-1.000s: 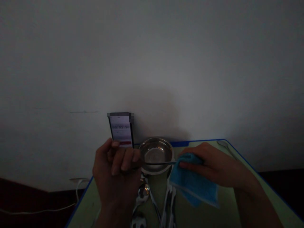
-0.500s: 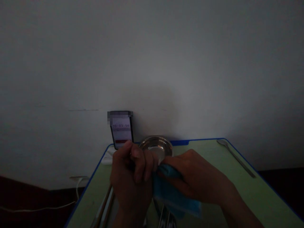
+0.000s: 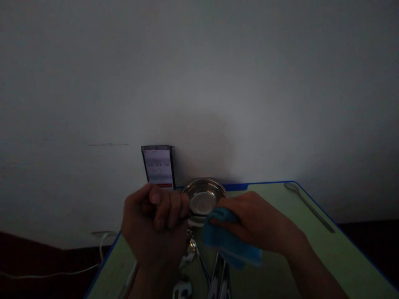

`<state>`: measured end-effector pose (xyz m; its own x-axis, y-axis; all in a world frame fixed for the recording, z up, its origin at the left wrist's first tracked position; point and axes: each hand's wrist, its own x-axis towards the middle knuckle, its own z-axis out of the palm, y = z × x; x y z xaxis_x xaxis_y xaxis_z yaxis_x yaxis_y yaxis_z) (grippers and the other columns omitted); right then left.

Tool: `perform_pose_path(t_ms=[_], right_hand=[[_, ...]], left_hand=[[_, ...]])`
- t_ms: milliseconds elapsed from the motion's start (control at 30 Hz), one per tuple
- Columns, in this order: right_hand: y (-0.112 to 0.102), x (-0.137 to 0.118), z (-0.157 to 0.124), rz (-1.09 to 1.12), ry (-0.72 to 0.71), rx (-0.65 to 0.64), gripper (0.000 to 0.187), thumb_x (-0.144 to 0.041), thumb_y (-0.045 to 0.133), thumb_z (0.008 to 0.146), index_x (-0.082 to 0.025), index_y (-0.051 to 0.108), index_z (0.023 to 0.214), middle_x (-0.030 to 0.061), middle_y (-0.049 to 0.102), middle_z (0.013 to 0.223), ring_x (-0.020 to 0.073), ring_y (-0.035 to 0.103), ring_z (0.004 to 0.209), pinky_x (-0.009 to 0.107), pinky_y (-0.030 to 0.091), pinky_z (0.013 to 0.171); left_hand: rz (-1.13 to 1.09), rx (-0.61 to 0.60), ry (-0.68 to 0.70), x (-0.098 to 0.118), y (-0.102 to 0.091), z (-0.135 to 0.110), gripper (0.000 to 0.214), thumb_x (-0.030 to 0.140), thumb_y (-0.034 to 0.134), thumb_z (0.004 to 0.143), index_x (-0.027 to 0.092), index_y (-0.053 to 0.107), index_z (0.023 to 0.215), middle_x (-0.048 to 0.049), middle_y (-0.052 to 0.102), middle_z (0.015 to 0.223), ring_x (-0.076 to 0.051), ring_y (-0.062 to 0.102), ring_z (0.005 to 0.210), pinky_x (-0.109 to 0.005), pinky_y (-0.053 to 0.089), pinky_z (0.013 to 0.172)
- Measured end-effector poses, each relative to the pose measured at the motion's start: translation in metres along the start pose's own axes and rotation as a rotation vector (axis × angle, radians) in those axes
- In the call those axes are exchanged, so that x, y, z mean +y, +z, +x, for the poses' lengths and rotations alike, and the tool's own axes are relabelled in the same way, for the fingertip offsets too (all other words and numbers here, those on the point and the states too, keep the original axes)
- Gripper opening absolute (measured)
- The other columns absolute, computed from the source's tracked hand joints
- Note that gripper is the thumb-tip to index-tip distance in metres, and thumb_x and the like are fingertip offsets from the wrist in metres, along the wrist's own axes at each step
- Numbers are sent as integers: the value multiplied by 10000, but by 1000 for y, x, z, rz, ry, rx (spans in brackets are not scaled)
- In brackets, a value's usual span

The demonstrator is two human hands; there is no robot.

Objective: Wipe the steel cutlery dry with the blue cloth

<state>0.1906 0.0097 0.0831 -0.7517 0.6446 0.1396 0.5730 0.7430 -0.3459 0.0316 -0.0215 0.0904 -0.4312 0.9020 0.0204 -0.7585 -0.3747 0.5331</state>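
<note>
Hands drawn apart, a stretch of thin rod (image 3: 199,215) bared between them.
The gap has opened since the last frame, suggesting a wiping stroke along the rod, held before the bowl (image 3: 203,201). The left hand (image 3: 157,224), curled-side up, has fingers closed around one end; the right hand (image 3: 246,218), knuckles up, pinches the folded cloth (image 3: 232,245) over the other, its grip inside hidden.
</note>
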Motion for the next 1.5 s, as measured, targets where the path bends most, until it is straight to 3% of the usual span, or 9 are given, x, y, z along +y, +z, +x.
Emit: perform_pose_path(t_ms=[200,567,767,933,1033,1200,1367,1500], right_hand=[[-9,19,-11,78,21,1,229,-352,445,897,-233,604,1013,21,689,930,158,627,810,271,412,700],[-18,29,-14,135,28,66,183,-321,493,877,-219,635,928,-3,693,882,132,632,773,239,431,693],[-20,25,-16,-36,36,233,233,-160,544,808,-205,611,1027,18,681,924,147,621,797,256,442,697],[-18,22,-16,-149,11,346,241,-133,534,802,-209,632,1009,32,682,897,163,611,816,272,451,695],[-18,22,-15,-39,0,294,237,-170,566,807,-231,637,1025,12,687,918,144,615,822,260,452,714],[-20,23,-14,225,92,171,256,-393,570,815,-244,664,1001,-11,701,841,112,621,695,225,445,620],[-19,27,-11,379,174,45,300,-450,559,802,-207,679,930,-13,685,740,108,587,599,214,420,528],[-20,31,-13,374,194,8,285,-446,559,801,-186,674,816,-23,631,629,99,547,542,206,387,486]], left_hand=[[-98,91,28,15,-7,7,269,192,410,761,174,342,501,89,157,316,-58,156,310,-199,227,348],[-103,0,12,17,-8,6,262,184,388,760,181,336,503,91,182,295,-49,208,286,-185,276,355],[8,210,-28,10,-10,18,226,165,464,799,167,485,574,61,480,445,-83,504,443,-246,486,535],[12,278,-62,-3,-12,20,242,155,502,847,152,541,608,43,554,555,-83,555,532,-283,540,696],[-29,250,-34,-5,-14,21,306,133,436,896,137,567,620,19,580,599,-69,572,577,-224,536,712],[-187,206,40,-3,-7,18,357,230,341,955,136,594,720,2,627,685,-77,617,683,-216,533,772],[-392,133,-48,0,-1,13,424,441,305,940,166,562,745,14,642,663,-79,629,668,-195,535,701],[-371,88,-105,4,-6,10,413,529,376,884,195,524,691,31,646,659,-111,620,653,-251,531,637]])
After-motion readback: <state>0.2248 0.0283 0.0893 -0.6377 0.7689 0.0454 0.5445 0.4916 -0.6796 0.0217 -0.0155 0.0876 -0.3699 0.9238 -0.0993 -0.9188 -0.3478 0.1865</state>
